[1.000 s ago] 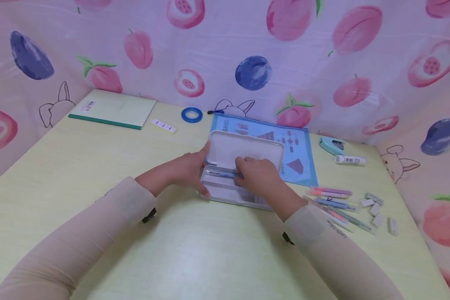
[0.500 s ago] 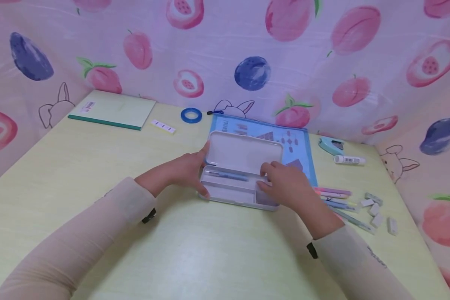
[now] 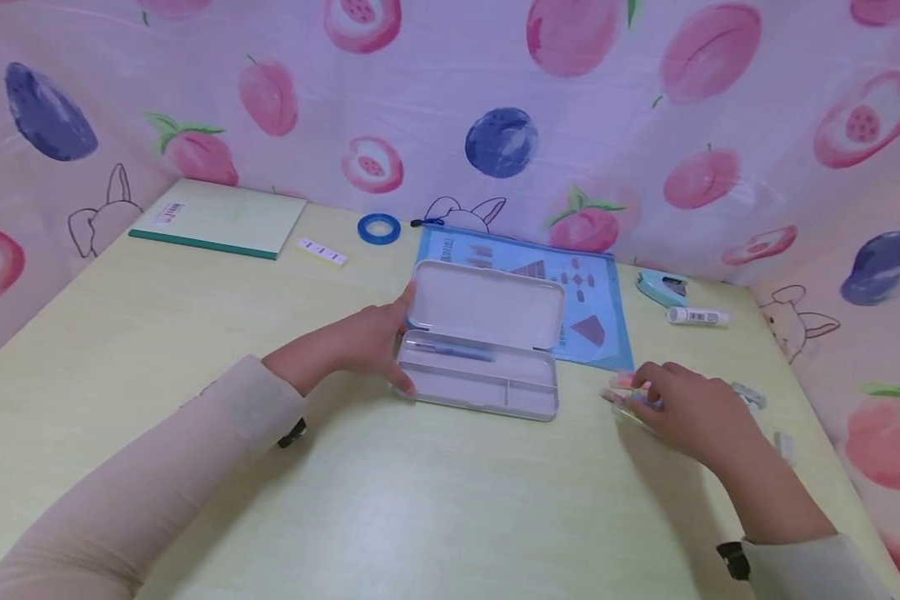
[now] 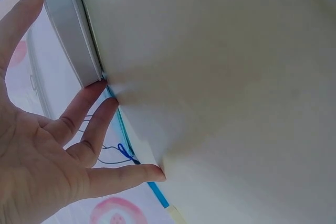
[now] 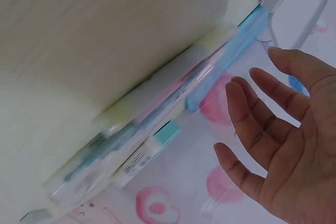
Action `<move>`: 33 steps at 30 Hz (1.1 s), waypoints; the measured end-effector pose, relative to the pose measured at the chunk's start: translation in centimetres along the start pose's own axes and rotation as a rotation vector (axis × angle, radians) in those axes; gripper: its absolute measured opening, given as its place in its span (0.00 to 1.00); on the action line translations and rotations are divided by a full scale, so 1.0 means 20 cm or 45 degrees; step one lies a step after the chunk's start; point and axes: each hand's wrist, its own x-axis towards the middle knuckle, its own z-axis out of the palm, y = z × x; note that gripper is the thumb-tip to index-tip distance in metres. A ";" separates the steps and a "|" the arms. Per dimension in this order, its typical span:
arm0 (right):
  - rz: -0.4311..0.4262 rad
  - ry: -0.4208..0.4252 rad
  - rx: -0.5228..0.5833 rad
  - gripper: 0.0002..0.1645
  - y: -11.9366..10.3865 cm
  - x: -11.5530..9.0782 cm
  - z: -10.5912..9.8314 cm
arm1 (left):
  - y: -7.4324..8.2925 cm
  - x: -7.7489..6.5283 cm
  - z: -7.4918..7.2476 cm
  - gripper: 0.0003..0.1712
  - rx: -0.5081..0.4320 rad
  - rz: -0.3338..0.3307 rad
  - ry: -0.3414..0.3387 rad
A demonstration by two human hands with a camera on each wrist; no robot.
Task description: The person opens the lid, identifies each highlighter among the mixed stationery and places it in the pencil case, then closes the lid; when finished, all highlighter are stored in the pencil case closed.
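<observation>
A white pencil case [image 3: 465, 387] lies with its lid [image 3: 487, 304] swung back and one blue pen [image 3: 453, 350] in its rear compartment. My left hand [image 3: 367, 342] holds the case's left end between thumb and fingers. In the left wrist view, the thumb and a finger of that hand [image 4: 58, 156] touch two corners of the case [image 4: 73, 30]. My right hand [image 3: 693, 412] hovers over a group of pens and highlighters [image 3: 624, 382], partly covering them. The right wrist view shows that hand [image 5: 283, 140] with loosely bent fingers and nothing between them, beside the blurred pens [image 5: 163, 87].
Under the lid lies a blue zip pouch [image 3: 600, 292]. Small erasers [image 3: 785, 447] sit right of the pens. A glue stick [image 3: 697, 317] and a mint stapler [image 3: 662, 288] stand behind. Farther left are blue tape [image 3: 378, 229], a small white strip [image 3: 322, 252] and a notebook [image 3: 217, 218].
My right hand has left the pen in the case and moved right to the pens on the table. The left hand has stayed at the case's left end.
</observation>
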 end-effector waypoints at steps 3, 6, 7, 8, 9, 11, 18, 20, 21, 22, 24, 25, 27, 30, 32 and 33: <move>0.002 0.011 -0.012 0.15 0.07 -0.04 0.01 | 0.00 0.00 0.00 0.81 -0.001 0.003 0.003; 0.033 -0.018 -0.034 0.11 0.11 -0.07 0.03 | 0.01 0.00 0.00 0.82 -0.001 -0.002 0.006; 0.040 -0.028 -0.043 0.11 0.13 -0.08 0.03 | 0.01 0.00 0.00 0.81 -0.004 -0.001 0.005; 0.050 -0.043 -0.047 0.10 0.14 -0.09 0.04 | 0.01 0.00 0.00 0.81 -0.006 -0.002 0.003; 0.056 -0.054 -0.051 0.10 0.15 -0.10 0.05 | 0.01 0.00 0.00 0.81 -0.011 -0.001 0.001; 0.067 -0.080 -0.052 0.10 0.17 -0.12 0.06 | 0.01 -0.01 0.00 0.81 -0.015 -0.007 -0.001; 0.108 -0.188 -0.003 0.06 0.20 -0.13 0.09 | 0.01 -0.01 0.00 0.80 -0.018 -0.010 -0.003; 0.119 -0.211 0.003 0.07 0.20 -0.13 0.10 | 0.01 -0.01 0.00 0.80 -0.021 -0.007 -0.003; 0.122 -0.217 0.007 0.07 0.20 -0.13 0.10 | 0.00 -0.01 0.00 0.80 -0.024 -0.005 -0.003; 0.121 -0.221 0.012 0.07 0.20 -0.13 0.10 | 0.00 -0.01 0.00 0.80 -0.024 -0.004 -0.002; 0.116 -0.221 0.014 0.06 0.20 -0.13 0.11 | 0.00 -0.01 0.00 0.81 -0.024 -0.002 -0.002; 0.111 -0.218 0.014 0.06 0.20 -0.13 0.11 | 0.00 0.00 0.00 0.81 -0.024 -0.002 -0.002; 0.100 -0.209 0.008 0.06 0.20 -0.13 0.11 | 0.00 0.00 0.00 0.81 -0.025 -0.003 -0.003; 0.088 -0.204 -0.003 0.06 0.20 -0.12 0.11 | -0.01 0.00 0.00 0.81 -0.027 -0.004 -0.003; 0.081 -0.198 -0.011 0.07 0.19 -0.12 0.10 | -0.01 0.00 0.00 0.81 -0.031 -0.001 -0.005; 0.076 -0.188 -0.017 0.07 0.19 -0.12 0.10 | -0.01 0.00 0.00 0.81 -0.030 -0.001 -0.005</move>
